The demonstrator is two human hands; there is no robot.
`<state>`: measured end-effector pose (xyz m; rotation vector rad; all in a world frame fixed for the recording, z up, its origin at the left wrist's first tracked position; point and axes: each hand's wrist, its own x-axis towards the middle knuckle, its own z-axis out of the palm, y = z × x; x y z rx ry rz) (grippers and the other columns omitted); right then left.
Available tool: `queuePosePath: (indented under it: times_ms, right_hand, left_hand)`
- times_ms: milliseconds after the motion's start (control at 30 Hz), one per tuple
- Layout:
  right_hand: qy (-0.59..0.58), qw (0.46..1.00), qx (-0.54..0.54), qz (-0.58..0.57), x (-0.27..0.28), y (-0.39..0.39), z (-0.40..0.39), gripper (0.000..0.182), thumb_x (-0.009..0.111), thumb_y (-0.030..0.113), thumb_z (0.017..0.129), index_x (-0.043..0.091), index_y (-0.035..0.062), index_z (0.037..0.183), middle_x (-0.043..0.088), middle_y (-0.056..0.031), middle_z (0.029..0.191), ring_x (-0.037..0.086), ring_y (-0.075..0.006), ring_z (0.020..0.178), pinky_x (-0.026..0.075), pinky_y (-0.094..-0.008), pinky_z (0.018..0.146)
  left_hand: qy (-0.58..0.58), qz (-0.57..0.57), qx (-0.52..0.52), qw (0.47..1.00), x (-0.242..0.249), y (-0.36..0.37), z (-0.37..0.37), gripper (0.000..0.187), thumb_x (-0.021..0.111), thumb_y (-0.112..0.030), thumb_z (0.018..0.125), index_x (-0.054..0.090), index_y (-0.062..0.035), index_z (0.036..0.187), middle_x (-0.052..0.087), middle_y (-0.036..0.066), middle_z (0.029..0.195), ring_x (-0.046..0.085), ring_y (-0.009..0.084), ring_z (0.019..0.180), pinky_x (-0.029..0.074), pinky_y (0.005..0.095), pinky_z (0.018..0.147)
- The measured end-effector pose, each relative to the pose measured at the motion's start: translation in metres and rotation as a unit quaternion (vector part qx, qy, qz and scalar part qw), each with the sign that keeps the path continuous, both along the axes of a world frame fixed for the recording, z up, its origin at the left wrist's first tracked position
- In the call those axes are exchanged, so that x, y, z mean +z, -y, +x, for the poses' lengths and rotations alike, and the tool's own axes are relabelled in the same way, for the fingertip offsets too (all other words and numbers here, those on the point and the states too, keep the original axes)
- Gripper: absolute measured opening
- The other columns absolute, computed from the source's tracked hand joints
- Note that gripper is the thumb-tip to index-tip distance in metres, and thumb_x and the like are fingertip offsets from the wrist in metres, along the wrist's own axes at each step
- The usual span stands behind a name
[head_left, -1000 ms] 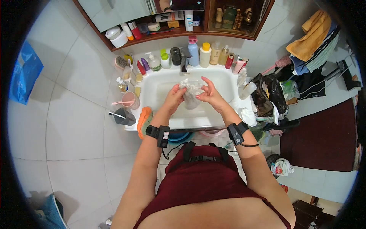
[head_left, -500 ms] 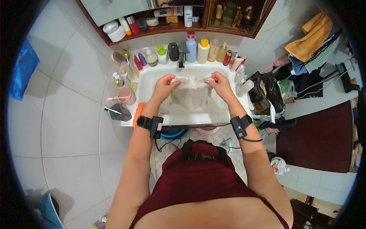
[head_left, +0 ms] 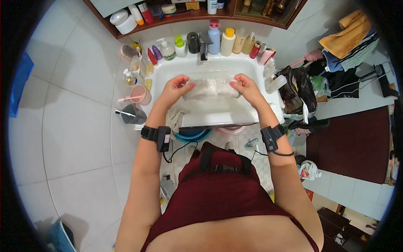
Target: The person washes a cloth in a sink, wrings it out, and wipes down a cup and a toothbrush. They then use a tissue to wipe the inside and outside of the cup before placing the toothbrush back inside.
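A whitish, wet-looking cloth (head_left: 212, 89) is stretched sideways over the white washbasin (head_left: 228, 108). My left hand (head_left: 174, 90) pinches its left end between thumb and fingers. At the opposite end, my right hand (head_left: 247, 89) grips the cloth the same way. Between the hands the fabric hangs in a short, bunched strip. Beyond it stands a dark faucet (head_left: 203, 47). A crumpled greyish cloth (head_left: 177, 119) lies over the front left rim of the basin, near my left forearm.
Several bottles (head_left: 227, 42) line the basin's back ledge. On the left are a pink cup (head_left: 140, 95) and a grey cup (head_left: 133, 114) with toothbrushes. A black plastic bag (head_left: 296, 90) sits at the right. Blue basins (head_left: 193, 135) stand below.
The cloth has been spread wider as my hands moved slightly apart. My view has shifted, and the greyish cloth on the front left rim now shows, while the orange one is out of sight.
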<state>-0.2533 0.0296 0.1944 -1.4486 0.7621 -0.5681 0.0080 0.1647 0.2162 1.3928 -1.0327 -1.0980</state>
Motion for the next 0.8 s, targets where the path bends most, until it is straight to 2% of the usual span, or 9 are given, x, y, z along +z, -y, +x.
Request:
queuePosePath:
  times_ms: [133,267,300,433,533,633,733,767,800]
  right_hand:
    - [-0.059,0.993,0.082,0.061,0.011,-0.032,-0.008,0.012,0.064,0.016,0.085,0.053,0.0147,0.09,0.049,0.0121,0.068,0.04,0.0014,0.06,0.031,-0.0149,0.052]
    - [-0.009,0.987,0.104,0.121,-0.02,-0.052,-0.003,0.014,0.065,0.02,0.084,0.053,0.0163,0.088,0.048,0.0128,0.066,0.04,0.0018,0.057,0.029,-0.0153,0.049]
    - [-0.058,0.98,0.129,0.14,-0.023,-0.054,-0.004,0.011,0.063,0.012,0.085,0.053,0.0114,0.088,0.053,0.009,0.073,0.043,0.0007,0.062,0.034,-0.0159,0.053]
    - [-0.079,0.96,0.17,0.209,-0.05,-0.073,0.001,0.016,0.063,0.02,0.085,0.054,0.0081,0.091,0.055,0.0058,0.076,0.045,-0.0025,0.063,0.037,-0.0195,0.052]
    - [-0.184,0.973,0.065,0.126,-0.095,-0.071,0.013,0.024,0.064,0.022,0.084,0.054,0.0058,0.098,0.06,-0.0012,0.076,0.054,-0.0109,0.066,0.042,-0.0238,0.057]
    - [-0.242,0.968,-0.062,0.004,-0.136,-0.073,0.032,0.031,0.065,0.018,0.08,0.053,0.0059,0.106,0.062,-0.012,0.092,0.059,-0.024,0.086,0.046,-0.0338,0.074]
    - [-0.251,0.899,-0.139,-0.331,-0.145,-0.096,0.05,0.038,0.065,0.014,0.076,0.051,0.0074,0.112,0.056,-0.0188,0.109,0.051,-0.0334,0.105,0.04,-0.0444,0.09]
    - [-0.286,0.905,-0.072,-0.308,-0.139,-0.103,0.05,0.045,0.066,0.017,0.074,0.051,0.0103,0.116,0.05,-0.0164,0.121,0.044,-0.0326,0.115,0.036,-0.0453,0.095]
    - [-0.314,0.894,-0.008,-0.321,-0.143,-0.106,0.05,0.046,0.067,0.019,0.074,0.052,0.0115,0.117,0.05,-0.0152,0.12,0.045,-0.0327,0.114,0.037,-0.0446,0.095]
  left_hand:
    - [-0.047,0.047,-0.039,0.997,-0.007,-0.028,0.002,0.018,0.068,-0.015,0.081,0.058,-0.0084,0.095,0.057,-0.006,0.083,0.05,0.0023,0.075,0.04,0.0173,0.066]
    - [-0.047,0.1,-0.058,0.992,-0.031,-0.046,0.005,0.018,0.067,-0.014,0.082,0.058,-0.0079,0.097,0.057,-0.006,0.084,0.051,0.0024,0.076,0.041,0.0179,0.067]
    - [-0.026,0.149,-0.067,0.986,-0.019,-0.052,0.0,0.018,0.065,-0.015,0.083,0.058,-0.0066,0.098,0.058,-0.005,0.085,0.052,0.0026,0.075,0.042,0.0179,0.067]
    - [0.017,0.2,-0.1,0.974,-0.091,-0.067,0.013,0.02,0.065,-0.017,0.084,0.059,-0.0052,0.098,0.061,-0.003,0.087,0.054,0.0044,0.075,0.044,0.0193,0.068]
    - [0.062,0.204,0.006,0.977,-0.123,-0.067,0.016,0.022,0.064,-0.016,0.083,0.058,-0.0027,0.1,0.062,-0.001,0.088,0.056,0.0069,0.077,0.044,0.0207,0.07]
    - [0.206,0.176,0.11,0.956,-0.145,-0.058,0.011,0.028,0.064,-0.016,0.081,0.057,-0.0011,0.103,0.063,0.007,0.092,0.06,0.0175,0.082,0.047,0.0274,0.074]
    - [0.408,0.04,0.134,0.902,-0.172,-0.052,-0.013,0.035,0.063,-0.022,0.08,0.056,-0.0019,0.107,0.062,0.014,0.101,0.058,0.0281,0.094,0.045,0.0402,0.083]
    - [0.46,0.007,0.096,0.883,-0.176,-0.054,-0.022,0.036,0.063,-0.026,0.08,0.057,-0.0029,0.107,0.06,0.015,0.104,0.056,0.0296,0.098,0.042,0.0433,0.087]
    - [0.508,-0.025,0.058,0.859,-0.174,-0.056,-0.033,0.038,0.062,-0.029,0.08,0.057,-0.0038,0.108,0.059,0.016,0.107,0.054,0.0312,0.101,0.039,0.0464,0.09]
